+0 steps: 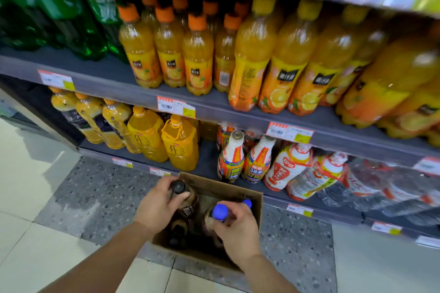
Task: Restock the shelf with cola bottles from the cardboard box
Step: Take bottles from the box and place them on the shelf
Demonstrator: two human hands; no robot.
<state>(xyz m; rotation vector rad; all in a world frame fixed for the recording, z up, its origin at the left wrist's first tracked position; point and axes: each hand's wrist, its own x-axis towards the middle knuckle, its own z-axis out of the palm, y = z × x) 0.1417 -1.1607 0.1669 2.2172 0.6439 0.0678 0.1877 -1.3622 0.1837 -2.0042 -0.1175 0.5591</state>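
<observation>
Down in the cardboard box [252, 194] on the floor, I have my left hand [157, 204] wrapped round the neck of a black-capped cola bottle [178, 187] and my right hand [235, 226] pinching a blue-capped bottle [220, 212] just under the cap; gripping at the neck should let both lift straight up. More bottles stand in the box. The bottom shelf [207, 162] just behind is crowded with yellow jugs [181, 147] and white bottles [231, 162], so I judge free space scarce

Speckled floor [95, 200], cardboard box [252, 197], shelf [142, 93] of orange bottles [197, 54]
</observation>
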